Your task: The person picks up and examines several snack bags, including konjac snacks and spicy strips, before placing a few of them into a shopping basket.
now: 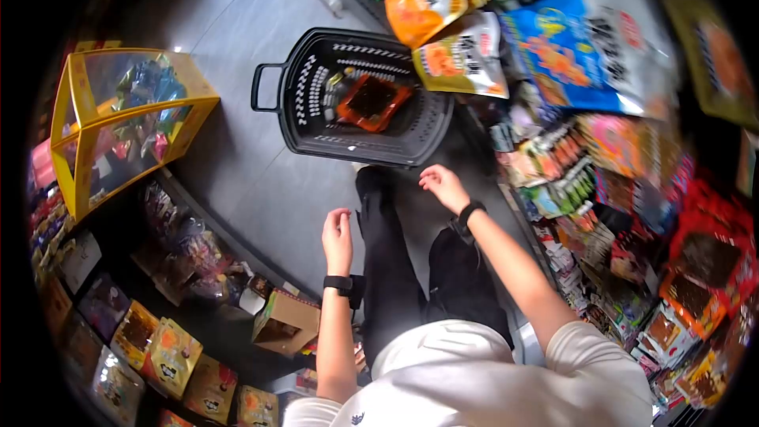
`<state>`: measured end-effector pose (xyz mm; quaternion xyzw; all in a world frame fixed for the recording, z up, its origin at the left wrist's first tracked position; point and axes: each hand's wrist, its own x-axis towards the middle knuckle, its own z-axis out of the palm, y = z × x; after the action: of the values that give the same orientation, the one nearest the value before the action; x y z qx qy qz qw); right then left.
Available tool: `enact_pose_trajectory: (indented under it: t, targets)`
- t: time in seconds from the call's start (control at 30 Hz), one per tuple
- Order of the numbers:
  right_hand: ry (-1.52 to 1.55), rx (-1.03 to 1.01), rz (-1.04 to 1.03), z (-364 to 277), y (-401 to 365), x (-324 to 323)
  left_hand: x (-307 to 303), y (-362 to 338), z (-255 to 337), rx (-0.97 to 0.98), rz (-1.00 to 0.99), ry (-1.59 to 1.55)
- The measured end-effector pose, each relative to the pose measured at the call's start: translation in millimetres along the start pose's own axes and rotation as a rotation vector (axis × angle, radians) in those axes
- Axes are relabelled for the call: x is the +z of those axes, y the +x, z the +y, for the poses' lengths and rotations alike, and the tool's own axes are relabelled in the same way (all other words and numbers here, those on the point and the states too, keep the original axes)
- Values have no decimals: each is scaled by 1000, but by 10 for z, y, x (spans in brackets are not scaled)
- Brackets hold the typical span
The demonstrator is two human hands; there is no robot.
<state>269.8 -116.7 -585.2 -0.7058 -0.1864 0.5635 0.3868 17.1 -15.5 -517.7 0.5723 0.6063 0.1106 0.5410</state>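
Both of my hands hang in front of my body and hold nothing that I can see. My left hand (pixel 337 239) is left of my legs, its fingers loosely curled. Just below the basket's right part is my right hand (pixel 444 186), its fingers partly bent and slightly apart, touching nothing. A black perforated basket (pixel 395 152) with a handle on its left side stands on the floor beyond my feet. Inside it lie a red and dark package (pixel 373 103) and some small items whose kind I cannot make out.
Snack-bag shelves run along the right, with a blue and white bag (pixel 553 51) and a gold and white bag (pixel 462 59) near the basket. A yellow-framed clear case (pixel 130 119) stands left. Packaged goods and an open cardboard box (pixel 286 322) are lower left.
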Motion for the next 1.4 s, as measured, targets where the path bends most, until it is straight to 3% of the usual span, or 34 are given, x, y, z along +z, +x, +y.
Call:
enact_pose_trajectory:
  t: [0.1,0.17,0.23,0.37,0.47,0.53,0.67,0.77,0.8,0.83,0.9,1.07,1.1,1.13,1.2,1.27,1.4]
  targets:
    - [-81,169,87,914,1081,171,-80,342,-144,-76,-22,-79]
    - [-145,251,175,1190,1657,256,-59,524,-348,-143,-52,-99]
    - [-172,189,306,1780,2308,344,8,670,-445,-249,-61,-152]
    - [-172,215,433,2187,3428,454,178,1004,-625,-384,3,-248]
    - [-162,368,397,2454,4148,469,253,1274,-840,-411,82,-277]
    - [-51,477,390,2771,4501,502,270,1422,-936,-422,117,-256]
    - [268,451,702,3092,4734,729,258,1529,-1122,-456,197,-260]
    - [-305,502,574,3249,4763,597,197,1501,-1125,-457,233,-263]
    - [-218,411,555,3470,4784,563,197,1475,-1077,-471,254,-275]
    - [-31,288,579,3012,4532,622,192,1410,-1064,-463,242,-234]
    - [-61,103,547,2799,4355,589,177,1260,-963,-454,207,-230]
    - [27,-3,144,1136,3191,644,-32,762,-329,-392,109,-226]
    - [3,-34,127,875,2909,613,-104,669,-149,-340,107,-217]
    - [170,63,42,424,2573,574,-179,607,12,-245,99,-180]
    - [21,-171,-34,-64,2027,437,-363,465,439,-77,93,-120]
    - [58,-192,-120,-801,1286,296,-527,309,858,30,135,-112]
    - [300,-206,-233,-1616,-285,22,-701,-157,1563,261,176,-199]
